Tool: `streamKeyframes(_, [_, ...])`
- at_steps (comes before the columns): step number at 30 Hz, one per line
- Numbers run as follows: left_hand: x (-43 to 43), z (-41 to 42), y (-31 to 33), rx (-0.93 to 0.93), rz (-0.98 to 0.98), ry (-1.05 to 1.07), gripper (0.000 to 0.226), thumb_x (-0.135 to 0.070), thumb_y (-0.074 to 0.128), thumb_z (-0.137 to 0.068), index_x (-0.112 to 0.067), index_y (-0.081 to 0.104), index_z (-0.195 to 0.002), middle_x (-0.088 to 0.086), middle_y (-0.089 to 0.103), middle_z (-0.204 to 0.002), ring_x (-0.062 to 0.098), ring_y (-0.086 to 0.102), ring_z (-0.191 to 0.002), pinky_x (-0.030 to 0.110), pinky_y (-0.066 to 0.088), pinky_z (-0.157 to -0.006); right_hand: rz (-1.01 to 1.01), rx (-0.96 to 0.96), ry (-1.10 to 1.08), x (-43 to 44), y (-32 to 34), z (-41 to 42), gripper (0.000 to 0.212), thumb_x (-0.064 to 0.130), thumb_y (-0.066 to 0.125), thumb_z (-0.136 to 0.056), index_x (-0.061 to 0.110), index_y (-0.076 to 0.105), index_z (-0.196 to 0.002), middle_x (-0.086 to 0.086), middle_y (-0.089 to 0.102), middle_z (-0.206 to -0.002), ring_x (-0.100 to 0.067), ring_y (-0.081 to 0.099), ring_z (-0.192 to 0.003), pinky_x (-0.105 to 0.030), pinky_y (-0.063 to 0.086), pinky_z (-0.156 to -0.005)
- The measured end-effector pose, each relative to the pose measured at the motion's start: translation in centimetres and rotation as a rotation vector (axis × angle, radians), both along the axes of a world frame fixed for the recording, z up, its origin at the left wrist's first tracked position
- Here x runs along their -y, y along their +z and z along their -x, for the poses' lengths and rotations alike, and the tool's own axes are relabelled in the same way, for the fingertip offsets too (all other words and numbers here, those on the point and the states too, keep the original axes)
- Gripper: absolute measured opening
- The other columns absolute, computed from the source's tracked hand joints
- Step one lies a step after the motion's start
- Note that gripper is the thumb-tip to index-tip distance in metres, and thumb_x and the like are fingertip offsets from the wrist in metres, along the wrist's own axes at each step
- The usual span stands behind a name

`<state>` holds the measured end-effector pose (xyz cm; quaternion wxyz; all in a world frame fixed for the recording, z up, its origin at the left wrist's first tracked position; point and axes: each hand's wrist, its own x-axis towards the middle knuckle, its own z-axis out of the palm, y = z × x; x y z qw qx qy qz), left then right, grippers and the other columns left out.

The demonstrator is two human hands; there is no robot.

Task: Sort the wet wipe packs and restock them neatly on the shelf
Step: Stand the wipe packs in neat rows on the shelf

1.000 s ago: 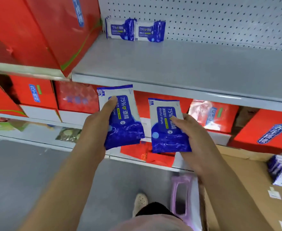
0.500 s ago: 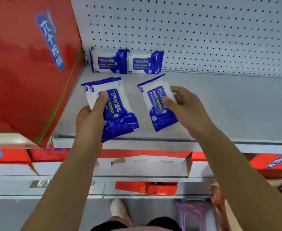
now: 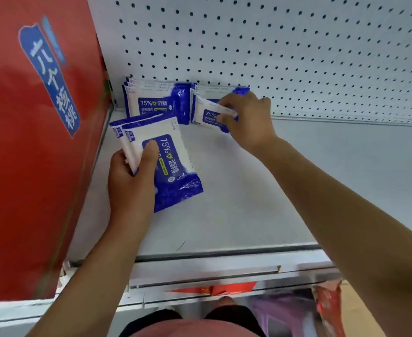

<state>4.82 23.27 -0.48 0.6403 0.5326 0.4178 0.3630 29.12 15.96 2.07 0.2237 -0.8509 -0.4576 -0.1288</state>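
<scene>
Head view — left hand [image 3: 129,183] grips two packs [image 3: 173,166], right hand [image 3: 248,120] pinches a third pack [image 3: 207,113].

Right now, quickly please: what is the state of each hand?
Left hand: holding a stack of 75% alcohol wipe packs.
Right hand: holding a single alcohol wipe pack.

Both hands [image 3: 129,181] [image 3: 248,117] grip wipe packs [image 3: 173,171] — over the shelf [image 3: 248,203].

Your right hand [image 3: 248,120] covers most of the wipe pack [image 3: 208,115] it pinches at 12 o'clock, and part of the standing row [image 3: 222,90] behind. Your left hand [image 3: 129,183] hides its fingers under the held stack [image 3: 173,166], whose count is unclear. At 9 o'clock the red box [image 3: 30,166] runs off frame.
</scene>
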Motion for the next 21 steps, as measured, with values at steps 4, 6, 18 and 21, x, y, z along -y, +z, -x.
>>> streamKeyframes(4, [-0.2, 0.0, -0.1, 0.038, 0.04, 0.012, 0.021, -0.05, 0.067, -0.093, -0.037, 0.061, -0.108, -0.019, 0.075, -0.094, -0.003, 0.073, -0.081, 0.017, 0.054, -0.057, 0.008, 0.114, 0.041, -1.5, -0.5, -2.1, 0.026, 0.025, 0.067, -0.088, 0.016, 0.067, -0.113, -0.003, 0.066, -0.11, -0.027, 0.058, -0.106, -0.04, 0.03, -0.09])
streamKeyframes(6, [-0.3, 0.0, -0.2, 0.057, 0.058, 0.002, 0.02, -0.049, 0.068, -0.093, -0.038, 0.061, -0.108, -0.019, 0.076, -0.094, -0.001, 0.074, -0.083, 0.018, 0.055, -0.057, 0.004, 0.195, 0.041, -1.8, -0.7, -2.8, 0.029, 0.025, 0.071, -0.086, 0.011, 0.065, -0.11, -0.006, 0.065, -0.107, -0.03, 0.058, -0.102, -0.042, 0.033, -0.09])
streamKeyframes(18, [-0.5, 0.5, 0.3, 0.107, 0.133, -0.02, 0.027, -0.056, 0.066, -0.086, -0.041, 0.059, -0.108, -0.018, 0.076, -0.099, 0.001, 0.075, -0.085, 0.022, 0.057, -0.056, -0.388, -0.07, 0.057, -1.1, 0.7, 2.8, 0.017, 0.032, 0.068, -0.092, 0.017, 0.066, -0.099, 0.003, 0.066, -0.101, -0.013, 0.057, -0.095, -0.026, 0.04, -0.082])
streamKeyframes(21, [-0.4, 0.3, 0.4, 0.117, 0.109, -0.02, 0.037, -0.055, 0.066, -0.087, -0.035, 0.059, -0.117, -0.014, 0.075, -0.105, 0.0, 0.075, -0.086, 0.019, 0.057, -0.055, -0.327, -0.544, 0.126, 0.9, 2.3, 8.5, 0.018, 0.042, 0.066, -0.093, 0.024, 0.063, -0.097, 0.012, 0.068, -0.091, -0.001, 0.061, -0.085, -0.01, 0.046, -0.07])
